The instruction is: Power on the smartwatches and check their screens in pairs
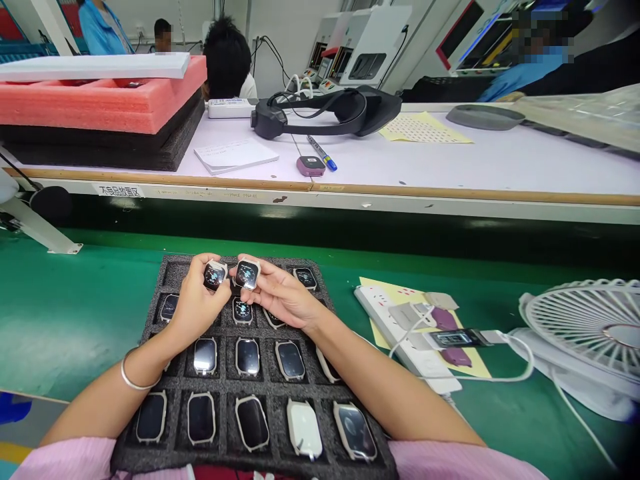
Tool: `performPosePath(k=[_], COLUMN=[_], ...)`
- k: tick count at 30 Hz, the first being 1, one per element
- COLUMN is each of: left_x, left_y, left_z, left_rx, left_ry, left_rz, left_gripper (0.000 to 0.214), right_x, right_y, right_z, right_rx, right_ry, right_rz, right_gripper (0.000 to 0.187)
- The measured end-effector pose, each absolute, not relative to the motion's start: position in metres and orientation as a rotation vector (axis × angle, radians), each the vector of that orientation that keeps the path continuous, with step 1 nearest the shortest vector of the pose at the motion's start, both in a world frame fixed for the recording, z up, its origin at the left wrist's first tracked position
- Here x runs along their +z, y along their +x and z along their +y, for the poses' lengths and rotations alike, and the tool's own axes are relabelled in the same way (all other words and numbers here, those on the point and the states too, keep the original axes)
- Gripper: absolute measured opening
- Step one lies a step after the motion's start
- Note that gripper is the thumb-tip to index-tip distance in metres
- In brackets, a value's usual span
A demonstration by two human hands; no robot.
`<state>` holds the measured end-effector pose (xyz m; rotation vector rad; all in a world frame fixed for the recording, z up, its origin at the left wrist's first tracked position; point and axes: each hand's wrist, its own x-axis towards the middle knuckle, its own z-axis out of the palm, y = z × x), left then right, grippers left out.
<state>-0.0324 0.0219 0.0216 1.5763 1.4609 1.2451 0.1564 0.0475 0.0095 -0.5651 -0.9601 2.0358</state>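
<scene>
My left hand (197,300) grips a smartwatch case (215,275) without a strap, its dark screen lit with a small picture. Close beside it, my right hand (283,293) pinches a second smartwatch case (247,274), also lit and facing me. Both are held over the far rows of a dark grey foam tray (226,400). Several more strapless watch cases lie in the tray's square pockets, among them a lit one (243,311) just below my hands. One watch case (304,428) in the near row lies with its pale back up. My forearms cover parts of the tray.
Right of the tray lies a white power strip (400,333) with cables and a charging plug, on yellow paper. A white fan (595,333) stands at the far right. A raised shelf (350,160) holds a black headset (330,113), a pen, and pink foam (165,107). People sit beyond.
</scene>
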Motion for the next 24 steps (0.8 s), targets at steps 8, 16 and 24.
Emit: performPosePath(k=[8,16,24], left_x=[0.0234,0.0241,0.0241], left_y=[-0.0317,-0.0306,-0.0301], left_z=[0.0193,0.0194,0.0200], left_rx=[1.192,1.182,1.198], left_ry=[1.579,1.659,1.676], left_rz=[1.442,1.456,1.439], left_gripper=[0.038,0.033,0.032], right_x=[0.0046,0.0039,0.0047], right_y=[0.1559,0.1534,0.1546], right_z=[0.0479,0.0470,0.0464], right_rx=[2.069,2.075,2.071], right_ry=[-0.486,-0.435,-0.418], right_rz=[-1.010,-1.025,-1.045], right_gripper=[0.047,0.045,0.044])
